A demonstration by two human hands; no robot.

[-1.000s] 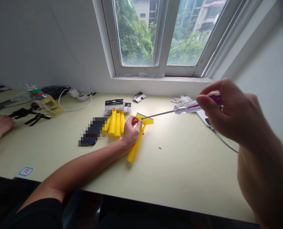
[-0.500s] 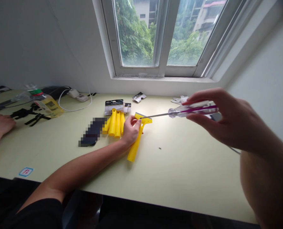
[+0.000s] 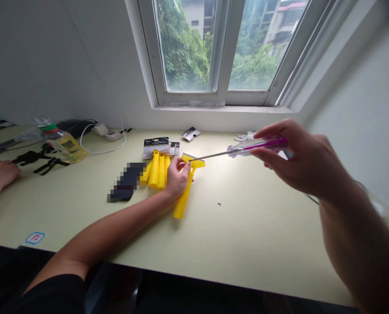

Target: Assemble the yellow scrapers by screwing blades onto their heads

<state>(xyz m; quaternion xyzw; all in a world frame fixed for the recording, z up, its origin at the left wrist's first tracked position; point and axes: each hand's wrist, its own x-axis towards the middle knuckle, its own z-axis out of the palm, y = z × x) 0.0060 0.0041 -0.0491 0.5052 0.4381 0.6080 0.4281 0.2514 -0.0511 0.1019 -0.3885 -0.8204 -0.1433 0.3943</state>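
Observation:
My left hand [image 3: 177, 178] is closed around the neck of a yellow scraper [image 3: 184, 198], just under its wide head with a metal blade along the top. In my right hand [image 3: 307, 155] is a screwdriver [image 3: 258, 147] with a clear and purple handle, gripped between thumb and fingers. Its shaft points left, and the tip meets the scraper's head close to my left thumb. Whether the tip sits in a screw is too small to tell. Several more yellow scrapers [image 3: 158, 171] lie just left of my left hand. A tiny metal piece [image 3: 219, 203] rests on the table.
A dark phone-like slab [image 3: 127, 183], partly pixelated, lies left of the scrapers. Black and white packages [image 3: 155, 147] are behind them. Further left are a bottle of yellow liquid [image 3: 66, 145], a white cable [image 3: 124, 146] and another person's hand [image 3: 1, 173]. A window [image 3: 223, 52] stands beyond the table.
My right hand and the screwdriver have shifted slightly left, and the handle has turned a little. The scraper and my left hand sit slightly further left and up in view.

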